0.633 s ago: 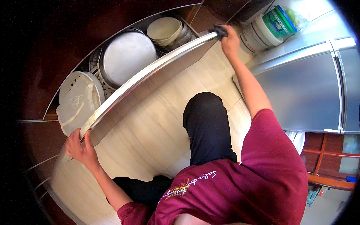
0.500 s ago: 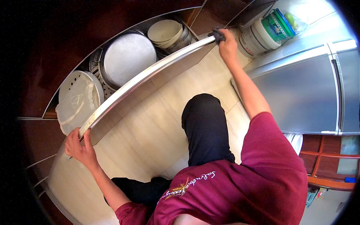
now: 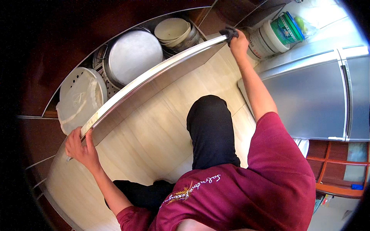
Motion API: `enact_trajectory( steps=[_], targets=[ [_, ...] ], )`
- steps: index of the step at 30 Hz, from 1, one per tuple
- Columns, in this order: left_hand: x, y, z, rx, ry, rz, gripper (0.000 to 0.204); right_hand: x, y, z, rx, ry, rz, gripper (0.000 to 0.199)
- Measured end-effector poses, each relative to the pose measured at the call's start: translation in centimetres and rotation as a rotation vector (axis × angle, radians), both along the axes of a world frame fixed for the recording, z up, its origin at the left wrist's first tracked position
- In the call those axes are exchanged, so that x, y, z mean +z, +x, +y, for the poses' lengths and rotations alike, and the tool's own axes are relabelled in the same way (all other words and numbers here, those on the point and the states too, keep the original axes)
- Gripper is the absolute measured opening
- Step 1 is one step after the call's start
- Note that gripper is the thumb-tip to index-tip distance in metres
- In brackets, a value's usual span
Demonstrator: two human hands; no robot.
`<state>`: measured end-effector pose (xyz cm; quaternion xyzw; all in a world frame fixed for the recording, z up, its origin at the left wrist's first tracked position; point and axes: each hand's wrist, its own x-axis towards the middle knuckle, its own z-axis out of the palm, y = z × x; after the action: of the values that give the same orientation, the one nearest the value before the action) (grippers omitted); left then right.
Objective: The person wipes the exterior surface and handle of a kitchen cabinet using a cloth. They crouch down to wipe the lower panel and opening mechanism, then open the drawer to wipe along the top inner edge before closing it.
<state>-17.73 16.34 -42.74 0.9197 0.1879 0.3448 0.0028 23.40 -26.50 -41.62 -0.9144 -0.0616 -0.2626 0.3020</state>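
A deep drawer stands pulled out, and its long drawer front [image 3: 154, 79] runs slantwise from lower left to upper right. Fingers and thumb of my left hand [image 3: 83, 151] are closed over the left end of its top edge. At the far right end, my right hand [image 3: 239, 45] grips a crumpled dark grey cloth [image 3: 230, 34] against the edge. Inside the drawer are a large round metal lid or pan [image 3: 135, 57], a stack of cream bowls [image 3: 172, 30] and a whitish plastic item with holes [image 3: 81, 98].
Stacked buckets [image 3: 266, 40], the top one green with a blue rim, stand beyond my right hand. A silver refrigerator [image 3: 308, 92] is on the right. Below the drawer front lies a beige tiled floor [image 3: 154, 142], with my bent knee [image 3: 210, 127] over it.
My right hand and the cloth have shifted slightly right at the drawer front's far end. My left hand keeps its hold, and the drawer stays pulled out.
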Motion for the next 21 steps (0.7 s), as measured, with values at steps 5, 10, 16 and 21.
enact_trajectory(
  steps=[5,10,16,21],
  targets=[
    [-0.5,-0.4,0.6,0.023,-0.035,0.036,0.032,-1.5,-5.0,2.4,0.268,-0.195,-0.279,0.04],
    [-0.4,-0.7,0.6,0.006,-0.069,0.025,0.032,-0.1,-2.6,1.0,0.216,-0.107,-0.116,0.041],
    [-0.4,-0.2,0.3,0.017,-0.028,0.006,0.032,-0.6,-2.2,0.5,0.112,-0.197,-0.113,0.043],
    [-0.2,-0.4,0.4,-0.016,-0.04,-0.018,0.032,-0.8,-5.6,2.7,0.36,-0.199,-0.16,0.047]
  ],
)
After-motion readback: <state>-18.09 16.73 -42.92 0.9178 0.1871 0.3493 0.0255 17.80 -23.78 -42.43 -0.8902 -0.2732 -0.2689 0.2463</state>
